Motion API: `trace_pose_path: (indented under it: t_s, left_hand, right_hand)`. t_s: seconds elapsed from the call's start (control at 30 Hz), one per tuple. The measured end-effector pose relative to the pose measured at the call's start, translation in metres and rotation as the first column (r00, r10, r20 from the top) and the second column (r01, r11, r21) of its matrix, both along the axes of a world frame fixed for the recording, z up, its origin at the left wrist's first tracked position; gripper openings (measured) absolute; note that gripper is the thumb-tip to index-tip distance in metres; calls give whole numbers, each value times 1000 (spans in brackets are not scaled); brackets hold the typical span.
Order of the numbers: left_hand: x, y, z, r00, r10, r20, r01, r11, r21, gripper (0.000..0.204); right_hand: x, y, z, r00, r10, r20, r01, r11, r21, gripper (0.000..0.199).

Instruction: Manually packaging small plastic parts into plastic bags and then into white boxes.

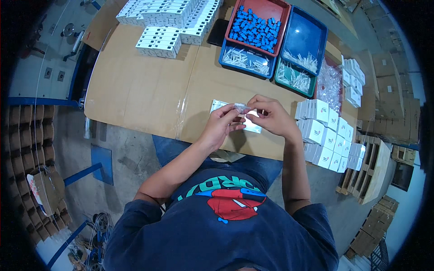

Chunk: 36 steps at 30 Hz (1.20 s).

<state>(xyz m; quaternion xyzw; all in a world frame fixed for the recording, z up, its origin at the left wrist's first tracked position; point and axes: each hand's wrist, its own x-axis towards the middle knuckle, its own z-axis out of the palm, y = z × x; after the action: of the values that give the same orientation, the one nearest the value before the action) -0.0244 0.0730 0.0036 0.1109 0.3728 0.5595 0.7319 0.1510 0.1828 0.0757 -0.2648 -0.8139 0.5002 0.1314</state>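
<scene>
Cardboard tabletop (140, 90); bins (305, 36), boxes (315, 131) near fingers (263, 105) pinching packet (242, 109).

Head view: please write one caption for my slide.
Left hand pinches a small item, right hand at its edge, above a cardboard-topped table, near trays and white boxes.

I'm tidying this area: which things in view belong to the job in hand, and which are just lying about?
Likely in the job:
small clear packet, in the left hand, right hand at it
flat white piece beneath
blue pieces
thin white pieces
white boxes at right

Probably lying about:
dark flat object
wooden pallet
brown cartons
</scene>
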Motion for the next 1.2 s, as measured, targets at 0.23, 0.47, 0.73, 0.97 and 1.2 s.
trace_pose_path:
  t_s: [0.23, 0.47, 0.73, 0.97, 1.2]
  left_hand:
    - [3, -1, -5, 999, 26, 46, -25, 1000, -18, 25]
    - [2, 0, 5, 996, 37, 83, -34, 999, -38, 15]
    - [3, 0, 10, 998, 48, 40, -47, 998, -42, 16]
    - [0, 0, 6, 995, 37, 91, -34, 999, -32, 18]
    - [-2, -1, 4, 999, 38, 27, -36, 997, -63, 23]
  right_hand:
    - [-4, -5, 8, 998, -31, 51, 32, 999, -7, 19]
    - [-4, -7, 1, 991, -122, 49, 120, 992, 34, 15]
    - [-4, -7, 1, 995, -103, -3, 103, 994, 35, 15]
    - [-6, -9, -5, 992, -124, -18, 125, 991, 53, 14]
    - [-7, -9, 4, 984, -176, -24, 177, 984, 32, 14]
